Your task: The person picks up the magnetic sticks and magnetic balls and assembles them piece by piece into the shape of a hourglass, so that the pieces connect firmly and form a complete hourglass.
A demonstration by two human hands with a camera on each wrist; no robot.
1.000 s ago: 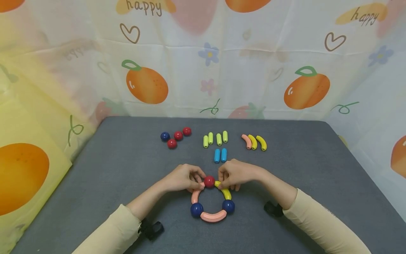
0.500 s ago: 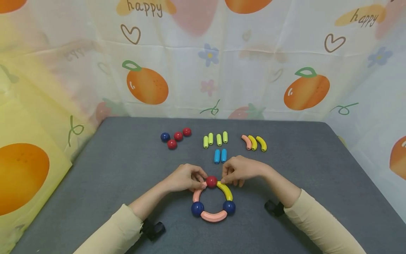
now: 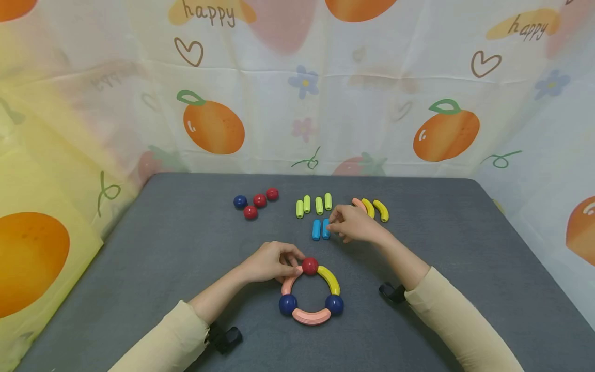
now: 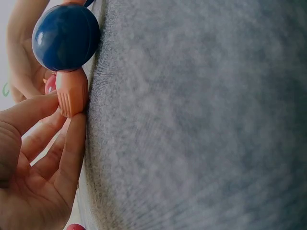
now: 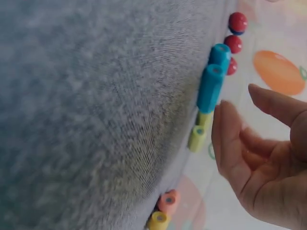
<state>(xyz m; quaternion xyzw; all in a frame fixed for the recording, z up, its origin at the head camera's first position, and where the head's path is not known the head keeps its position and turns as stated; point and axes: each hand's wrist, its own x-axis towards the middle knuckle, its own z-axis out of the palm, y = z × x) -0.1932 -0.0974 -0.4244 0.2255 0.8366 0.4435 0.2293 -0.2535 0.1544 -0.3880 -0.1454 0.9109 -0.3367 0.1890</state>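
Observation:
A ring of curved rods and balls lies on the dark grey table [image 3: 186, 248]. It has a red ball [image 3: 310, 266] at the far side, a yellow curved rod [image 3: 329, 280] at right, two dark blue balls [image 3: 288, 305] and a pink curved rod [image 3: 311, 316] in front. My left hand [image 3: 268, 261] pinches the left pink curved rod [image 4: 72, 93] between thumb and fingers, close by the red ball. My right hand [image 3: 355, 223] is beside the right one of two straight blue rods [image 5: 209, 88]. In the right wrist view its thumb and fingers are apart, with nothing between them.
Behind the ring, several light green rods [image 3: 307, 203] stand in a row. Loose red balls [image 3: 259, 200] and a blue ball [image 3: 240, 202] lie at the back left. Yellow curved rods [image 3: 381, 211] and a pink one [image 3: 359, 203] are at the back right, partly behind my right hand.
My right hand has left the yellow curved rod and moved away from me to the blue rods. My left hand stays at the pink rod; the ring has shifted slightly right.

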